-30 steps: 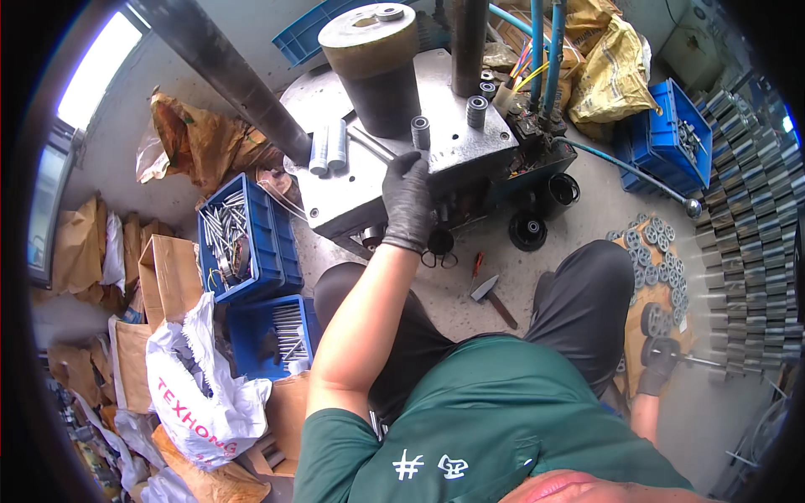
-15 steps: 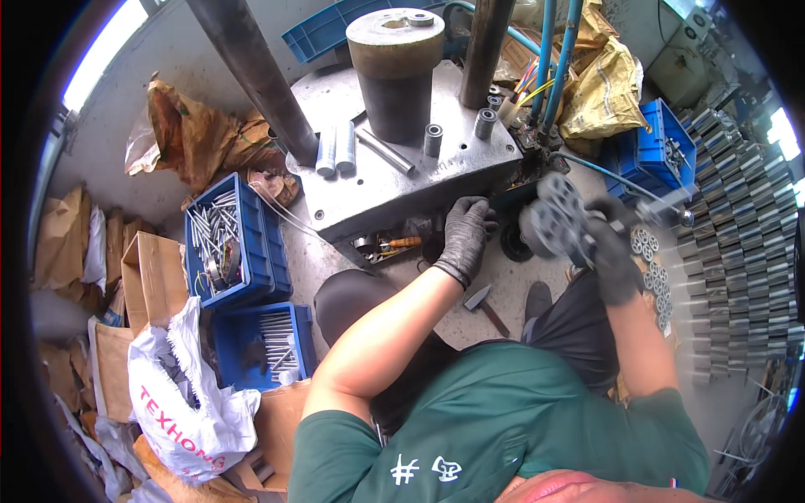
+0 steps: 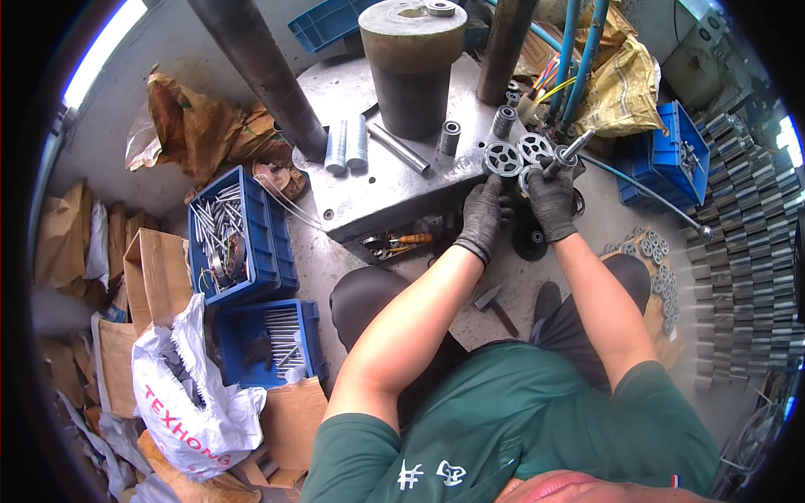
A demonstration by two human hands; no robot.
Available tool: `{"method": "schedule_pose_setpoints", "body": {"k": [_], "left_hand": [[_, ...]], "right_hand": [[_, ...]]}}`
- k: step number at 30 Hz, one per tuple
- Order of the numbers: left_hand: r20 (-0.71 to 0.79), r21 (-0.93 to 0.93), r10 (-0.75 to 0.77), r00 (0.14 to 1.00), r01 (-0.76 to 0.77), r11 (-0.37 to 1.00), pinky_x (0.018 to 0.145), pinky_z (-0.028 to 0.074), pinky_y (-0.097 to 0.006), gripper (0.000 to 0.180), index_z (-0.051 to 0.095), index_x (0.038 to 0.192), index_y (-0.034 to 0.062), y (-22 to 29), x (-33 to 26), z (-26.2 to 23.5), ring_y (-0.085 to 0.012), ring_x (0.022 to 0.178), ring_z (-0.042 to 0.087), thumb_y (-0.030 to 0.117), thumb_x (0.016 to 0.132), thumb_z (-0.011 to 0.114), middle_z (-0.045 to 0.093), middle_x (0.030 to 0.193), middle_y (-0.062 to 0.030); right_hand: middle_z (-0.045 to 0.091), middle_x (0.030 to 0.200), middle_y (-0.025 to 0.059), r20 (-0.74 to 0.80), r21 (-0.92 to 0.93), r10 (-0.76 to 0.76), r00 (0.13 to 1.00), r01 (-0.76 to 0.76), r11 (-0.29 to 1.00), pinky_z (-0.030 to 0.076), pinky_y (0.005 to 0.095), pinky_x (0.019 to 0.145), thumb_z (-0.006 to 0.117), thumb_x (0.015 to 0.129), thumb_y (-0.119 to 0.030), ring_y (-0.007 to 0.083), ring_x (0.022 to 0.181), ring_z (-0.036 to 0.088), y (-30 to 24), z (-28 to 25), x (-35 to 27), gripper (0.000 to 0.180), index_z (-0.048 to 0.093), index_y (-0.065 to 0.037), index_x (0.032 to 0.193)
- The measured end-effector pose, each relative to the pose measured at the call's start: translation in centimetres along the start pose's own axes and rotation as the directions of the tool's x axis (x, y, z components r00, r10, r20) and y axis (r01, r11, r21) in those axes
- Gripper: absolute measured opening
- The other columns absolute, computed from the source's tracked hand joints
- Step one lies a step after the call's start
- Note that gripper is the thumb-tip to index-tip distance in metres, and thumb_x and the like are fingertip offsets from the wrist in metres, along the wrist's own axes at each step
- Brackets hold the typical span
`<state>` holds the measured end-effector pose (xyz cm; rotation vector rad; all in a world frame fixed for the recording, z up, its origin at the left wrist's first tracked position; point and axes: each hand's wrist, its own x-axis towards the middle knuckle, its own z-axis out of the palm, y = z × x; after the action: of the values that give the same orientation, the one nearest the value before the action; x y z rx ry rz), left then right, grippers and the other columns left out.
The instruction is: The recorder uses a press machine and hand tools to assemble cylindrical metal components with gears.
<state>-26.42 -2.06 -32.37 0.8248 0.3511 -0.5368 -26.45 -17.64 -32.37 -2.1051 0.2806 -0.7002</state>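
Observation:
Both my hands wear dark grey gloves and meet at the front right corner of the metal press table (image 3: 360, 197). My right hand (image 3: 553, 204) is closed round a cluster of spoked metal wheels and a steel shaft (image 3: 577, 146), which points up to the right. One spoked wheel (image 3: 503, 158) is at the table's edge, with another spoked wheel (image 3: 534, 148) beside it and a third partly hidden by the fingers. My left hand (image 3: 483, 215) has its fingers curled at the left wheel's lower rim; their tips are partly hidden.
On the table stand a thick cylinder (image 3: 411, 75), several bearings (image 3: 450, 138), a loose rod (image 3: 398, 149) and two silver cylinders (image 3: 355, 142). Blue bins (image 3: 277, 243) of rods are at left. A hammer (image 3: 496, 310) lies on the floor; stacked metal parts (image 3: 742, 251) line the right.
My right hand has brought the spoked wheels and shaft leftward to the table's corner. My left hand has moved slightly right and now meets a wheel. The view has shifted a little.

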Motion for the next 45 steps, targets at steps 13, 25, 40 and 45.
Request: {"method": "schedule_pose_setpoints", "body": {"k": [13, 25, 40, 45], "left_hand": [[-0.035, 0.151, 0.151, 0.988, -0.144, 0.978, 0.056, 0.052, -0.030, 0.038, 0.063, 0.116, 0.0011, -1.7, 3.0, 0.4, -0.0175, 0.065, 0.067, 0.037, 0.107, 0.058, 0.070, 0.087, -0.0091], [0.017, 0.202, 0.110, 0.994, -0.111, 0.973, 0.060, 0.056, -0.030, 0.033, 0.062, 0.114, 0.0006, -0.7, 1.3, -0.1, -0.0183, 0.069, 0.067, 0.033, 0.106, 0.060, 0.069, 0.088, -0.0101], [0.007, 0.284, 0.204, 0.979, -0.198, 0.938, 0.062, 0.056, -0.029, 0.031, 0.066, 0.114, -0.0005, -0.2, 0.8, -0.3, -0.0147, 0.071, 0.067, 0.029, 0.108, 0.057, 0.071, 0.093, -0.0085], [-0.018, 0.315, 0.209, 0.978, -0.193, 0.929, 0.058, 0.054, -0.029, 0.030, 0.064, 0.115, 0.0009, 0.2, 0.0, 0.2, -0.0135, 0.066, 0.064, 0.029, 0.109, 0.055, 0.071, 0.093, -0.0081]], "right_hand": [[0.062, 0.095, 0.0038, -0.084, 0.422, 0.034, 0.996, 0.005, 0.907, 0.057, 0.0268, 0.064, 0.071, 0.088, 0.000, 0.0117, 0.080, 0.063, 2.4, 0.9, -2.4, 0.023, 0.058, -0.006, 0.105], [0.061, 0.092, 0.0024, 0.099, 0.736, 0.413, 0.906, -0.346, 0.583, 0.053, 0.0266, 0.071, 0.066, 0.082, -0.002, 0.0116, 0.078, 0.059, -0.7, 0.0, -2.9, 0.019, 0.060, -0.008, 0.099], [0.068, 0.090, 0.0105, 0.330, 0.828, 0.551, 0.766, -0.516, 0.221, 0.060, 0.0438, 0.069, 0.061, 0.082, -0.010, 0.0280, 0.080, 0.068, 4.0, -1.2, -2.1, 0.012, 0.065, -0.010, 0.093], [0.070, 0.097, 0.0135, 0.489, 0.783, 0.493, 0.720, -0.611, 0.115, 0.061, 0.0443, 0.071, 0.061, 0.083, -0.012, 0.0294, 0.080, 0.070, 2.9, -3.2, -1.6, 0.018, 0.065, -0.009, 0.100]]}}
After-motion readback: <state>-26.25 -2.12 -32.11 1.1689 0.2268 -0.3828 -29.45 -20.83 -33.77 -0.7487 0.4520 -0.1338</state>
